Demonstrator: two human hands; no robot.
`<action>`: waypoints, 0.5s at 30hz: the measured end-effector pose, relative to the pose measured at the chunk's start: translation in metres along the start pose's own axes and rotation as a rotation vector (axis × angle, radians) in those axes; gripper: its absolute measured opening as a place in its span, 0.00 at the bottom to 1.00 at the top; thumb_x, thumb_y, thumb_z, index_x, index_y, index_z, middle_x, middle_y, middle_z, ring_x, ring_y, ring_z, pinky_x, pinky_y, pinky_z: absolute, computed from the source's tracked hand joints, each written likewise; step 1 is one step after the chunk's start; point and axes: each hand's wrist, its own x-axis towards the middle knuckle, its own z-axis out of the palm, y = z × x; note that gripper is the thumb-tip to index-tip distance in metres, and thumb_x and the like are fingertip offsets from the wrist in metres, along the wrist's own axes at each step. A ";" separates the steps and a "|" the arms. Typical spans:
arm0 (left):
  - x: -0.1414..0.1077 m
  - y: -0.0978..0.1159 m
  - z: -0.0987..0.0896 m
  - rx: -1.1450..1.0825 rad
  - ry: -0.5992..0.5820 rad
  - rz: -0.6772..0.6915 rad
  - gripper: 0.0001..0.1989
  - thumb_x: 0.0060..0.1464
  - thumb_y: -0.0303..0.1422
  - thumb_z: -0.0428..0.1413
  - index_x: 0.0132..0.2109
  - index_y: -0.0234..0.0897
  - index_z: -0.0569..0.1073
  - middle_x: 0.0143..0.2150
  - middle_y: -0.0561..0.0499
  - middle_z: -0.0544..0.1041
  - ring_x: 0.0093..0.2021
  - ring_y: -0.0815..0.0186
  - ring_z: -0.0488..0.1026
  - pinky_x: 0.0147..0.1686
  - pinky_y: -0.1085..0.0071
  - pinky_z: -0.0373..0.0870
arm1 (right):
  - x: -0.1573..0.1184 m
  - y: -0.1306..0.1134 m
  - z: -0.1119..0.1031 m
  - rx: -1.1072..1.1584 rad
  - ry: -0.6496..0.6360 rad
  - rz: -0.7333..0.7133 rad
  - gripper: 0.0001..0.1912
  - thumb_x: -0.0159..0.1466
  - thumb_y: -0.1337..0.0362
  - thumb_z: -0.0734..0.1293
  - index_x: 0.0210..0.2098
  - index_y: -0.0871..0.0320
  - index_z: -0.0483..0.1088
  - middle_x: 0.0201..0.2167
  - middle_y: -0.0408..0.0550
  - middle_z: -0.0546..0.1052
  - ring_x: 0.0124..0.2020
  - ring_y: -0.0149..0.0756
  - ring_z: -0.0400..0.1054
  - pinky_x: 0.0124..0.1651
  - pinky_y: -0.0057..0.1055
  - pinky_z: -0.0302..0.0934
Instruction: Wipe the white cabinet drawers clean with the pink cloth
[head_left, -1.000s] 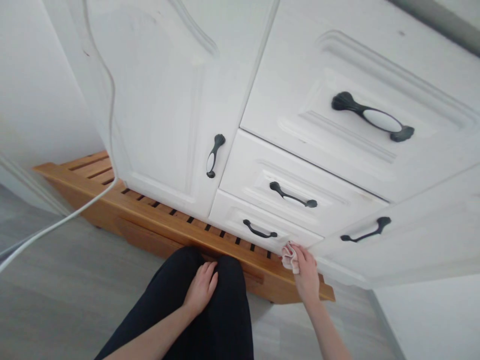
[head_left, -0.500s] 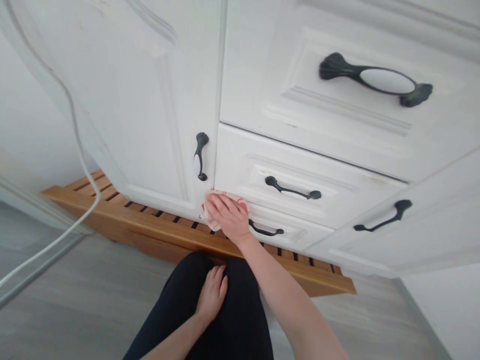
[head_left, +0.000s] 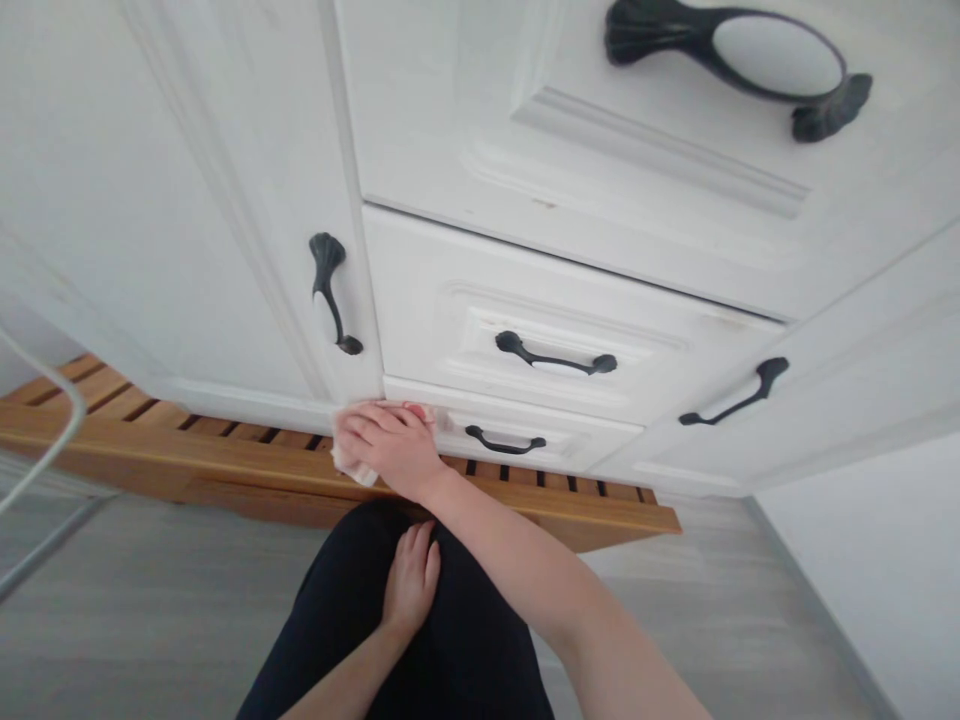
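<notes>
My right hand (head_left: 397,446) presses a pink and white cloth (head_left: 351,462) against the low front of a white cabinet (head_left: 420,260). The cloth sits where the left door meets the bottom drawer, left of that drawer's dark handle (head_left: 505,441). Part of the cloth is hidden under my palm and fingers. Resting on my dark-trousered thigh, my left hand (head_left: 412,578) lies flat and holds nothing.
A slatted wooden bench (head_left: 292,462) runs along the cabinet's foot, just before my knees. Dark handles stick out from the left door (head_left: 332,292), middle drawer (head_left: 555,357) and right door (head_left: 735,394). A white cable (head_left: 66,433) hangs at the left.
My right hand and the cloth have slid a little down and left along the cabinet front. The view has moved closer to the cabinet. My left hand stays on my thigh.
</notes>
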 end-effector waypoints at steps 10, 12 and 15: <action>0.000 0.000 -0.003 0.009 -0.012 0.014 0.21 0.66 0.41 0.41 0.56 0.38 0.70 0.52 0.42 0.73 0.55 0.53 0.70 0.57 0.49 0.71 | -0.071 0.041 0.003 -0.047 -0.227 -0.241 0.16 0.73 0.70 0.55 0.57 0.58 0.67 0.60 0.49 0.73 0.62 0.35 0.64 0.62 0.37 0.59; 0.000 0.001 -0.004 0.005 -0.014 0.012 0.21 0.66 0.41 0.41 0.55 0.37 0.70 0.51 0.42 0.74 0.54 0.53 0.70 0.57 0.48 0.71 | -0.103 0.055 -0.006 -0.032 -0.243 -0.242 0.16 0.73 0.70 0.57 0.57 0.56 0.67 0.60 0.48 0.74 0.62 0.33 0.63 0.63 0.37 0.59; 0.001 0.001 -0.005 -0.006 -0.016 0.010 0.21 0.65 0.42 0.41 0.54 0.38 0.70 0.51 0.42 0.74 0.54 0.52 0.71 0.57 0.47 0.71 | -0.154 0.074 -0.031 0.007 -0.275 -0.172 0.19 0.71 0.71 0.59 0.60 0.53 0.66 0.63 0.45 0.71 0.66 0.31 0.58 0.64 0.35 0.57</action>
